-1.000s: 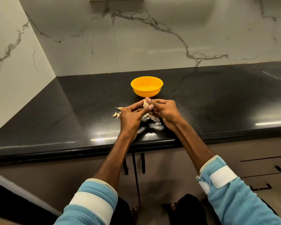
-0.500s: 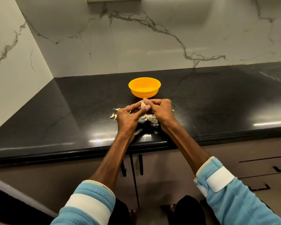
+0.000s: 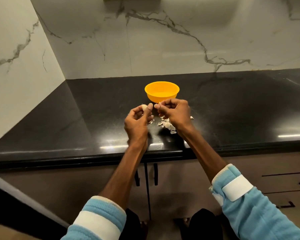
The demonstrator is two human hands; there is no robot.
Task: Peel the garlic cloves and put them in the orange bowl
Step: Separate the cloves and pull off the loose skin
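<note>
The orange bowl (image 3: 162, 91) stands on the black counter just beyond my hands; its inside looks bare from here. My left hand (image 3: 137, 122) pinches a pale garlic clove (image 3: 144, 107) between thumb and fingertips. Right of it, my right hand (image 3: 175, 112) pinches a thin strip of garlic skin (image 3: 158, 105) at its fingertips, close to the bowl's near wall. A small gap separates the two hands. A heap of peeled skins (image 3: 166, 125) lies on the counter beneath and between them.
The black counter (image 3: 76, 129) runs left into a corner of marble walls (image 3: 163, 40). Its front edge is just below my wrists, with cabinet doors and handles (image 3: 155, 174) underneath. A stray skin flake (image 3: 191, 117) lies right of my right hand.
My hands, joined on the clove before, have come apart: the left keeps the clove, the right has pulled away a piece of skin. The loose cloves at the left are now hidden from view.
</note>
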